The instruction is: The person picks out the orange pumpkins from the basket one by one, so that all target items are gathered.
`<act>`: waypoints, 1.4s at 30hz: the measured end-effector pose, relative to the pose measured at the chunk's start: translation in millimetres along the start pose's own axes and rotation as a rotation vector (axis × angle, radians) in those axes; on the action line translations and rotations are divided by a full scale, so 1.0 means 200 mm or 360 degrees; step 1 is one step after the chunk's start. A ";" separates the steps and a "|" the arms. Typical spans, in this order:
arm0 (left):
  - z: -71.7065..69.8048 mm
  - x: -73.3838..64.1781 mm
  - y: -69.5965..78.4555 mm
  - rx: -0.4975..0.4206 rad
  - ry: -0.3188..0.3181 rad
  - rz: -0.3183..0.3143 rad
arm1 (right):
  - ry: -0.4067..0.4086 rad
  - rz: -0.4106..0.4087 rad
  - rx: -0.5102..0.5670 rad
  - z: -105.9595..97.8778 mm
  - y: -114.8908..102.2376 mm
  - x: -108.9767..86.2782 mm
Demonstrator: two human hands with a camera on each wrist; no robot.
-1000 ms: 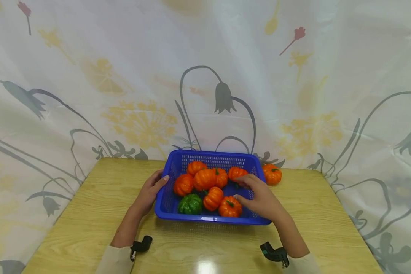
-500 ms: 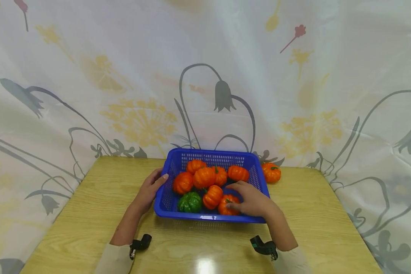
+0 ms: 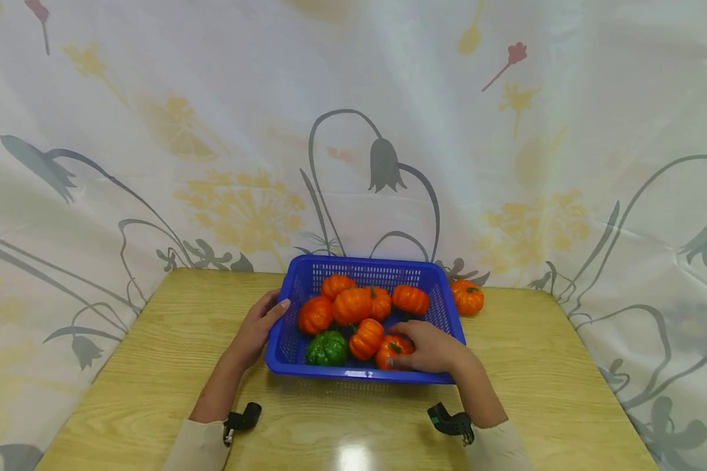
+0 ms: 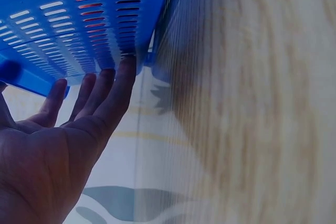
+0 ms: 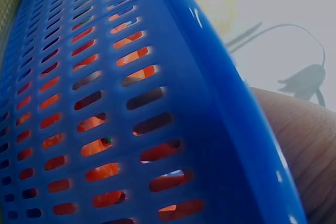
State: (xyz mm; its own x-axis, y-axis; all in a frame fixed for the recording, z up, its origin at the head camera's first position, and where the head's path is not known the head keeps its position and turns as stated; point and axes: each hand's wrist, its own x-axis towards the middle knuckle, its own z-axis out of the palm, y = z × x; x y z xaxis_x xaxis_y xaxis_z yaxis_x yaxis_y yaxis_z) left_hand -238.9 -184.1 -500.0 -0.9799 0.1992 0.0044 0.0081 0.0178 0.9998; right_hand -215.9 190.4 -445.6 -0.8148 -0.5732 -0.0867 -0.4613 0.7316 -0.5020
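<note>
In the head view, a blue plastic basket (image 3: 353,374) with slotted walls stands on the table. My left hand (image 3: 256,332) holds its left side, thumb on the rim; the left wrist view has the fingers (image 4: 113,90) against the outer wall. My right hand (image 3: 433,347) reaches over the front right rim and grips a small orange pumpkin (image 3: 387,356), thumb in front and fingers behind. The basket wall (image 5: 189,103) hides most of that hand in the right wrist view. Several other orange pumpkins (image 3: 351,306) and a green pumpkin (image 3: 327,348) lie inside.
Outside the basket, by its back right corner, sits another orange pumpkin (image 3: 468,297). The wooden table (image 3: 153,366) ends at a flower-patterned curtain (image 3: 353,78) behind it.
My right hand has moved left and toward the front, from beside the back right pumpkin down onto the front right one, and now grips it. The left hand stays on the basket.
</note>
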 end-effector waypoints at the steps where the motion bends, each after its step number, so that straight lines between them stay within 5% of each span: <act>1: 0.00 0.00 0.00 -0.0001 0.0000 0.0003 | -0.0001 -0.0001 -0.0001 0.00 0.00 0.00; 24: 0.00 0.00 0.00 -0.0020 -0.0007 0.0017 | 0.0135 -0.0060 -0.0052 -0.04 -0.01 -0.03; 42: 0.01 0.00 0.01 0.0000 -0.0001 0.0035 | 0.0478 -0.0101 0.0094 -0.12 0.03 -0.12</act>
State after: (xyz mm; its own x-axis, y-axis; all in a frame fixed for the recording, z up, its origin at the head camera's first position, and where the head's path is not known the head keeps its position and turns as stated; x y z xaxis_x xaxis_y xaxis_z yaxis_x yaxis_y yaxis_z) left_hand -237.7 -182.6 -498.8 -0.9794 0.2001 0.0262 0.0295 0.0133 0.9995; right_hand -208.4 217.9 -425.5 -0.8564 -0.4759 0.2003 -0.5006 0.6700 -0.5482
